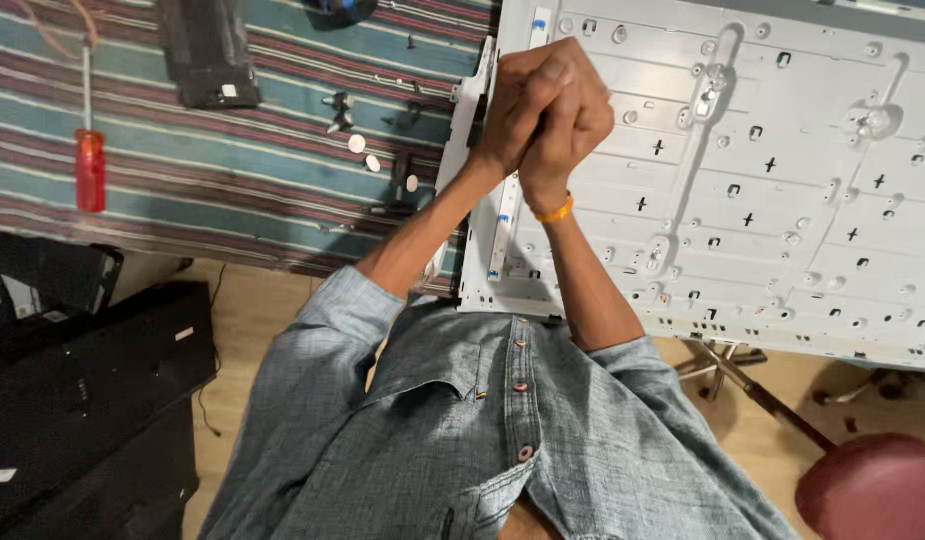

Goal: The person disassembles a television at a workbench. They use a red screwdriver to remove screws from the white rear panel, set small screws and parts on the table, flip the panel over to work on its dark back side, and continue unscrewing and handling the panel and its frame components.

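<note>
Left hand (512,110) and right hand (572,120) clasped tightly together, fingers closed over one another, above the left edge of the white metal backplate (782,180) of a flat screen. Cannot tell whether anything small sits inside the clasp; nothing visible between the fingers. Orange wristband (555,211) on the right wrist.

Backplate lying flat on the worktop, overhanging the striped cloth (232,190) on its near side, stamped all over with slots, cross-shaped cutouts and raised ribs. Narrow white strip (500,235) running along the backplate's left edge, directly beneath the hands.

Judged handling: thin pressed sheet, broad for its weight, likely to flex or twist if lifted by one corner. Edges and cutouts probably sharp. Best gripped with both hands on opposite long edges, clear of the strip, which looks slight and easily bent.

Left of the backplate: red-handled screwdriver (89,165), small white discs (367,155), loose dark screws, a black housing (210,55). Below the backplate's near edge: red stool (872,490).
</note>
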